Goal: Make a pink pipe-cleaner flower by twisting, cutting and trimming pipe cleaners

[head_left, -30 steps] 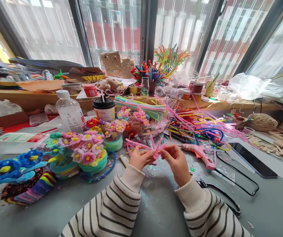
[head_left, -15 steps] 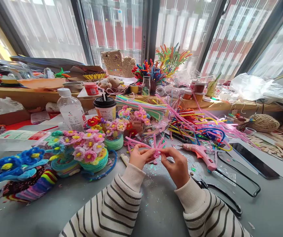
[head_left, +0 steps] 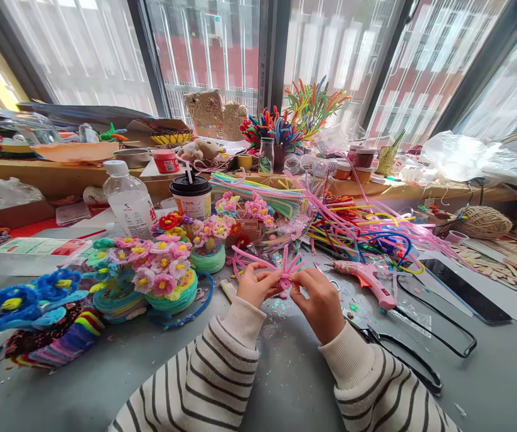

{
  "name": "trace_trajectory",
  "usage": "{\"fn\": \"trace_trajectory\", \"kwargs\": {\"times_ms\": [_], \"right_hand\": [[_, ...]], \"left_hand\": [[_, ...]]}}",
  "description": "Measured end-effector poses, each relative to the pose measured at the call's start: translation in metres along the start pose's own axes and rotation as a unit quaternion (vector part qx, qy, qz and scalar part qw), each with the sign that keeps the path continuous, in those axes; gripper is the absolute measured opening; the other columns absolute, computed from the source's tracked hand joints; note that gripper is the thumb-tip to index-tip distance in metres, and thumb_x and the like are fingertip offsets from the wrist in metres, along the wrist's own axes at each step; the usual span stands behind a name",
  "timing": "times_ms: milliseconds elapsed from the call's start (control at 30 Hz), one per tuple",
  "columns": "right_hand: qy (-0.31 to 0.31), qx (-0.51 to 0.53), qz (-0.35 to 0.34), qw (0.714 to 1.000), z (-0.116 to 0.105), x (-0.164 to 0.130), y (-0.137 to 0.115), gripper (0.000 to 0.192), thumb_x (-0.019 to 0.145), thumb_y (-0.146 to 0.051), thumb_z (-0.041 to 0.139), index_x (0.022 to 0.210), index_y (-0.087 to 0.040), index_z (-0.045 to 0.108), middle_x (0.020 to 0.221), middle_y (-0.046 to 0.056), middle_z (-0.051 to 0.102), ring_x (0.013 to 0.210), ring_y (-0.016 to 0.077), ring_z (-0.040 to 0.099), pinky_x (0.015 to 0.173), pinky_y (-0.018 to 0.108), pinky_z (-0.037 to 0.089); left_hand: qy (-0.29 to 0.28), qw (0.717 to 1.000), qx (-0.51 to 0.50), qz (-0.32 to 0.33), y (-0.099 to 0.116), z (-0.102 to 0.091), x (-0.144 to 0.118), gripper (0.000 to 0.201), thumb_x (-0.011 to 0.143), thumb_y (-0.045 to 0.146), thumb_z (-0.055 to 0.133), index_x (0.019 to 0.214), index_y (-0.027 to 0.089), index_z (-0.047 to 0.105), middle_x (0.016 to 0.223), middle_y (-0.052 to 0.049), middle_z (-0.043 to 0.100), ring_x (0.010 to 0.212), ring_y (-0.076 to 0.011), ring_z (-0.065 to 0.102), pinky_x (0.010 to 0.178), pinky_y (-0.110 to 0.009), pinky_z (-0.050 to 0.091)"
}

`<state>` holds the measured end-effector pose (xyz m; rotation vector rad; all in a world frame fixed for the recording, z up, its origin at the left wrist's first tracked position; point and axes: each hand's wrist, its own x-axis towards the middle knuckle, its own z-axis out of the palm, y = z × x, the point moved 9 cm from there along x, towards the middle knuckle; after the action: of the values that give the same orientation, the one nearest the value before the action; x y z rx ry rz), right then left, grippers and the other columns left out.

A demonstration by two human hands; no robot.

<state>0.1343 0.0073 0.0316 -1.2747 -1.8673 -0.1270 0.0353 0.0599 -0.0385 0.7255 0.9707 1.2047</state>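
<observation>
Head view: a pink pipe-cleaner bundle (head_left: 285, 271) is held above the near middle of the grey table (head_left: 285, 372), pinched in the grip of the left hand (head_left: 256, 285) and the right hand (head_left: 319, 300). A pink glue gun (head_left: 366, 281) lies just right; flower pots (head_left: 163, 282) stand left.

A craft workspace by windows — pipe cleaners (head_left: 357, 225), glue gun (head_left: 366, 277), finished flower pieces (head_left: 159, 270) crowd the table (head_left: 285, 372).

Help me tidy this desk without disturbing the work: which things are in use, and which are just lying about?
In use: left hand and right hand, both pinching the pink pipe-cleaner flower.

Lying about: pink glue gun, phone, water bottle, lidded cup, twine ball.
</observation>
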Motion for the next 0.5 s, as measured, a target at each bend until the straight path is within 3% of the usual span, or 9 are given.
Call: {"fn": "trace_trajectory", "kwargs": {"times_ms": [233, 500], "right_hand": [[-0.012, -0.025, -0.021, 0.999, 0.0022, 0.0008, -0.0044, 0.015, 0.072, -0.013, 0.039, 0.066, -0.017, 0.053, 0.063, 0.004, 0.052, 0.063, 0.0155, 0.045, 0.059, 0.026, 0.036], [-0.012, -0.014, -0.061, 0.998, -0.0029, -0.0007, -0.0054, 0.024, 0.072, -0.013, 0.041, 0.094, -0.017, 0.049, 0.085, 0.006, 0.053, 0.079, 0.0176, 0.045, 0.072, 0.029, 0.036]], "left_hand": [[0.004, 1.000, 0.008, -0.003, -0.0020, -0.0014, 0.0023, 0.041, 0.048, 0.007, 0.066, 0.072, 0.017, 0.033, 0.047, 0.005, 0.055, 0.040, -0.0089, 0.054, 0.041, -0.020, 0.047], [-0.006, 1.000, -0.012, -0.018, -0.0042, -0.0023, 0.0007, 0.037, 0.050, 0.009, 0.065, 0.071, 0.016, 0.035, 0.050, 0.005, 0.054, 0.044, -0.0089, 0.056, 0.045, -0.019, 0.048]]}}
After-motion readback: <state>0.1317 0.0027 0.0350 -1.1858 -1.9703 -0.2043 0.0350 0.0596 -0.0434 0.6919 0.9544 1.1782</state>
